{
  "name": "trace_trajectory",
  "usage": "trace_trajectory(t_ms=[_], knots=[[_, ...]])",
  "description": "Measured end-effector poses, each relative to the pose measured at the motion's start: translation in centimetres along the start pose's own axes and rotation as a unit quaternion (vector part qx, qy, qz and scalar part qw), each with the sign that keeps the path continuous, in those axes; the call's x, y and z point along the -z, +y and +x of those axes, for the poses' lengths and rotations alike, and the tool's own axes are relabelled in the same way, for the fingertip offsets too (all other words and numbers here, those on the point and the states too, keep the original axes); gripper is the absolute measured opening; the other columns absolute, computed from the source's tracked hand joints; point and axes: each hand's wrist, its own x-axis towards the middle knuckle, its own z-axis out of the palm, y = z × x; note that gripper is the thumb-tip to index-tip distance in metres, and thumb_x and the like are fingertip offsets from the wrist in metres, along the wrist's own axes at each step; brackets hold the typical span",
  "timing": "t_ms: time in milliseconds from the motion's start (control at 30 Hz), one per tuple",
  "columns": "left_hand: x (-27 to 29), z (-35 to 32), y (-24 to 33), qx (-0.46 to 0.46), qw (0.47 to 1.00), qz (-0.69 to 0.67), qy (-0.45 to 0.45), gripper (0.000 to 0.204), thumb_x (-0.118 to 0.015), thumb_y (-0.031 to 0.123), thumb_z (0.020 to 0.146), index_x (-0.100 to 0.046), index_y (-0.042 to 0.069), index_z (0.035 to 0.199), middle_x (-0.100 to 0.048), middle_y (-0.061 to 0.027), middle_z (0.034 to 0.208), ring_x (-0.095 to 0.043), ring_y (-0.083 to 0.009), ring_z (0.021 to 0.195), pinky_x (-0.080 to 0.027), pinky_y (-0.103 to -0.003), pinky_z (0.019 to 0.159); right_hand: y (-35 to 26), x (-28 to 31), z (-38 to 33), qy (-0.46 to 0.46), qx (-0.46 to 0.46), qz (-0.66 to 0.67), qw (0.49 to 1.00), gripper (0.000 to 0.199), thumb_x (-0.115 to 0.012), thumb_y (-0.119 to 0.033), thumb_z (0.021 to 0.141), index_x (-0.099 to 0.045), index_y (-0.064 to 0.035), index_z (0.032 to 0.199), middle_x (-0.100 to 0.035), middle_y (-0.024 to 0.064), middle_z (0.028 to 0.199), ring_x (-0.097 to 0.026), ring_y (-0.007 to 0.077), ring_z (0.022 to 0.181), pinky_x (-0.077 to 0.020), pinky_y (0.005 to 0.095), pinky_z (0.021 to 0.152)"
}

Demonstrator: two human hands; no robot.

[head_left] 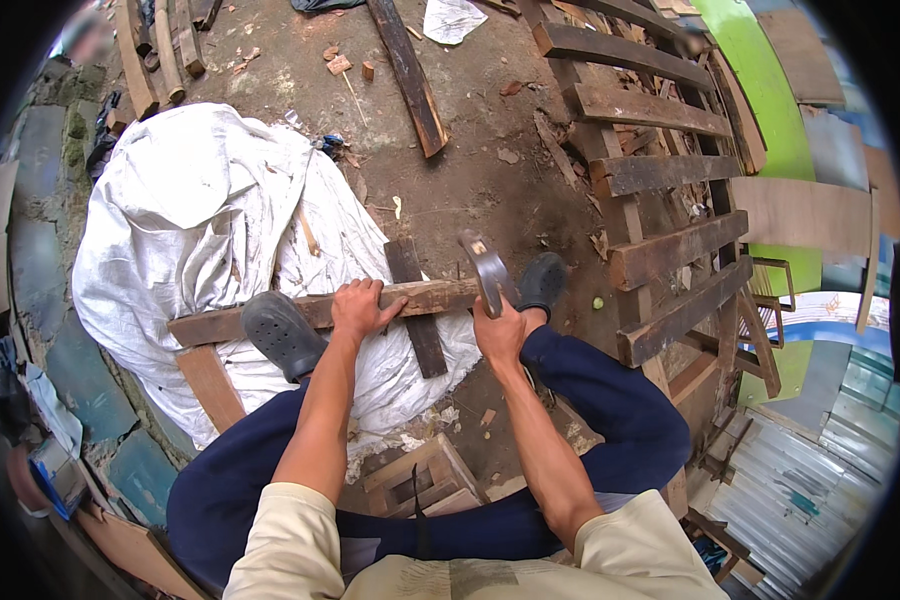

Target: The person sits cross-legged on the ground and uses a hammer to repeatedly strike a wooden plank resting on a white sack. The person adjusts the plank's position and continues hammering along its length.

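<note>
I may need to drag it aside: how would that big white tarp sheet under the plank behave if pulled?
The white tarp would probably be floppy: it lies bunched in folds. It likely would not slide free, since the plank crosses it, pressed by the left hand and a grey shoe. It looks thin, so probably light.

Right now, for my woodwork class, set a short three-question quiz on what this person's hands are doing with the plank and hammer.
1. True or false: the left hand presses on the long plank.
2. Which hand grips the hammer? A) left B) right C) both
3. Fill in: a grey ____ stands on the plank's left part.

Key:
1. True; its fingers lie flat over the wood.
2. B; the right hand closes round the handle, head raised above the plank's right end.
3. Shoe.
</note>
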Motion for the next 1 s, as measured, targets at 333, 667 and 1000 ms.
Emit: trace_trajectory(t_ms=[333,667,1000], knots=[[0.0,0.8,0.0,0.0,1.0,0.0,-0.009,0.062,-0.06,0.067,0.083,-0.072,0.007,0.092,-0.071,-0.011,0.088,-0.068,-0.0262,0.086,-0.053,-0.039,0.075,-3.8,0.1,1.0,-0.083,-0.107,-0.078,0.988,0.034,-0.063,-0.032,0.085,-0.073,-0.0014,0.097,-0.07,0.0265,0.095,-0.068,0.0446,0.089,-0.0517,0.0517,0.077],[0.3,0.0,0.5,-0.002,1.0,-0.003,-0.029,0.062,-0.06,0.067,0.083,-0.072,0.007,0.092,-0.071,-0.0113,0.089,-0.069,-0.0263,0.086,-0.053,-0.039,0.076,-0.9,-0.3,1.7,-0.085,-0.174,-0.105,0.976,0.034,-0.065,-0.029,0.083,-0.07,0.0044,0.09,-0.071,0.025,0.092,-0.069,0.0434,0.09,-0.0513,0.051,0.077],[0.1,1.4,2.1,-0.022,0.999,-0.021,-0.02,0.06,-0.061,0.065,0.083,-0.072,0.007,0.09,-0.071,-0.011,0.088,-0.068,-0.0265,0.086,-0.053,-0.04,0.076,5.0,-0.6,1.7,-0.132,-0.212,-0.189,0.95,0.038,-0.065,-0.031,0.083,-0.071,0.0045,0.095,-0.071,0.0264,0.089,-0.07,0.0412,0.085,-0.0534,0.0447,0.078]])
